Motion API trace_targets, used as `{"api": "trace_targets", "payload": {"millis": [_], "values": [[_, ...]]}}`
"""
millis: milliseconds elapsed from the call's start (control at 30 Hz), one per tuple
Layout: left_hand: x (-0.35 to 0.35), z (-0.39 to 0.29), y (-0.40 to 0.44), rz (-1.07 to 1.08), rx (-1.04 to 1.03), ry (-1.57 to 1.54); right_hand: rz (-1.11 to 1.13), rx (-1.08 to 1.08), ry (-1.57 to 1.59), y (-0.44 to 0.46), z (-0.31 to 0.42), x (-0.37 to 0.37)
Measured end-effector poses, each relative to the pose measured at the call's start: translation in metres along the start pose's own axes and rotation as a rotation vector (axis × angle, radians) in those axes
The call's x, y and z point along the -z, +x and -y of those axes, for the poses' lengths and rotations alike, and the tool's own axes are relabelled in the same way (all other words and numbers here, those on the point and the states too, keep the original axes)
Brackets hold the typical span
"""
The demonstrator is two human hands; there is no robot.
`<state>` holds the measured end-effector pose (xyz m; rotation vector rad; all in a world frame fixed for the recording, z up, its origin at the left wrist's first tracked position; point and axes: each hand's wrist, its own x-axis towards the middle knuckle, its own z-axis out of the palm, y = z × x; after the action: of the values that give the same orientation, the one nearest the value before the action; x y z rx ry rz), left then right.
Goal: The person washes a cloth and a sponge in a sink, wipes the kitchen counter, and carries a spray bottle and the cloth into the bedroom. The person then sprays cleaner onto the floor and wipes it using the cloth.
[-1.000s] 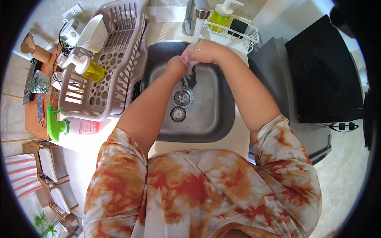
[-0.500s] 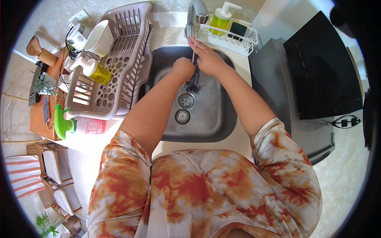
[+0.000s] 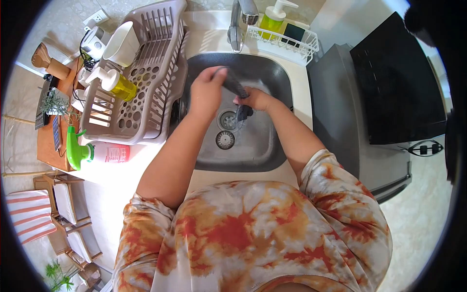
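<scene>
Over the sink, a wet dark grey cloth [image 3: 235,86] is stretched between my two hands. My left hand [image 3: 208,90] grips its upper end, over the left part of the basin. Lower and to the right, my right hand [image 3: 255,99] has its fingers closed round the cloth, and a loose dark end hangs below them. The exact kind of cloth cannot be made out. Beneath is the grey sink [image 3: 258,151], with a drain [image 3: 227,120] and a round strainer [image 3: 224,140]. Behind the hands stands the faucet [image 3: 236,36], with no stream visible under its spout.
Left of the sink is a dish rack [image 3: 146,97] holding a white container [image 3: 120,45] and a yellow pump bottle [image 3: 119,86]. A green spray bottle [image 3: 78,151] lies nearer. A white wire caddy [image 3: 287,41] sits behind right; a grey cabinet-like appliance [image 3: 335,107] borders the right.
My hands have come away from the faucet, the left one rising and the right one coming nearer. The dark cloth has been lifted and pulled out between them. The water stream no longer shows.
</scene>
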<state>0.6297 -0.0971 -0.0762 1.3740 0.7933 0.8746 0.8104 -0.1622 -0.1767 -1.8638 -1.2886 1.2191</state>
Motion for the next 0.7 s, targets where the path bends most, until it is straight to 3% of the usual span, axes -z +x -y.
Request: {"api": "trace_targets", "payload": {"millis": [67,100,167,200,233,267,300,367,433,467,567,633,667,700], "values": [[0.012,0.02,-0.009,-0.252,0.169,-0.21,-0.041,-0.018,-0.071,-0.001,0.0,0.0],[0.02,0.042,-0.009,-0.248,0.168,-0.209,-0.09,-0.033,-0.041,-0.001,0.006,0.0],[0.032,0.085,-0.007,-0.37,0.722,-0.006,-0.145,-0.054,-0.006,-0.008,0.017,-0.006],[0.027,0.087,-0.006,-0.365,0.721,-0.003,-0.215,0.088,-0.101,-0.014,0.023,-0.014],[0.018,0.088,-0.006,-0.282,0.985,-0.249,-0.283,0.231,-0.198,-0.02,0.026,-0.022],[0.013,0.089,-0.005,-0.19,1.241,-0.499,-0.288,0.231,-0.195,-0.025,0.029,-0.031],[0.011,0.089,-0.003,-0.187,1.238,-0.493,-0.246,0.319,-0.199,-0.029,0.031,-0.04],[0.006,0.088,0.003,0.149,1.04,-0.717,-0.216,0.408,-0.206,-0.037,0.034,-0.051],[0.013,0.119,0.017,0.265,0.992,-0.693,-0.164,0.631,-0.171,-0.048,0.037,-0.052],[0.016,0.13,0.021,0.366,0.947,-0.667,-0.166,0.631,-0.174,-0.057,0.043,-0.047],[0.022,0.145,0.026,0.27,1.05,-0.652,0.016,0.637,-0.052,-0.074,0.049,-0.027],[0.026,0.135,0.024,0.192,1.073,-0.633,0.044,0.604,0.382,-0.066,0.038,-0.014],[0.023,0.104,0.012,0.248,1.111,-0.662,0.042,0.602,0.387,-0.06,0.036,-0.014],[0.02,0.081,-0.001,0.304,1.153,-0.689,-0.031,0.44,0.7,-0.055,0.032,-0.017]]}}
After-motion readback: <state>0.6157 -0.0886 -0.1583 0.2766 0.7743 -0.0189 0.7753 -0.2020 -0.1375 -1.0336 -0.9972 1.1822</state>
